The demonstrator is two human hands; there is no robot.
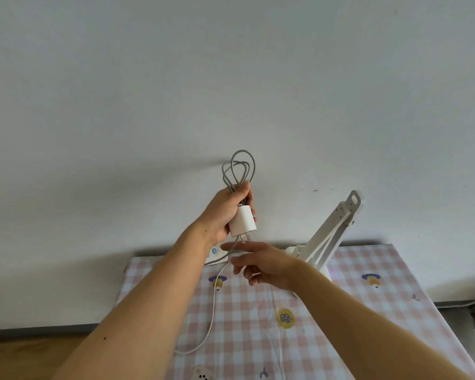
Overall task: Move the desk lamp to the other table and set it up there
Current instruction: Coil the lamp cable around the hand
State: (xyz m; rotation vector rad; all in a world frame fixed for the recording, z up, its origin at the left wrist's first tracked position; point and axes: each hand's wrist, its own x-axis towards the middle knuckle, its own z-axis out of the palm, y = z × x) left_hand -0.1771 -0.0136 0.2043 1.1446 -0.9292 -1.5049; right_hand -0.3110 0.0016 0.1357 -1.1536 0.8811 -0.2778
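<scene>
My left hand (225,212) is raised above the table and grips a white plug adapter (243,221) together with a looped bundle of grey cable (239,171), prongs pointing down. My right hand (261,266) hovers just below the plug, fingers loosely spread toward the cable; whether it touches the cable I cannot tell. The white desk lamp (332,233) stands on the table at the right, its arm slanting up toward the wall. Its base is partly hidden behind my right hand. A white cable (213,300) trails from the plug down over the tablecloth.
The table (368,311) wears a pink and white checked cloth with cartoon prints and stands against a white wall. A white power strip (215,255) with a blue button lies at the table's back edge. Wooden floor shows at the lower left.
</scene>
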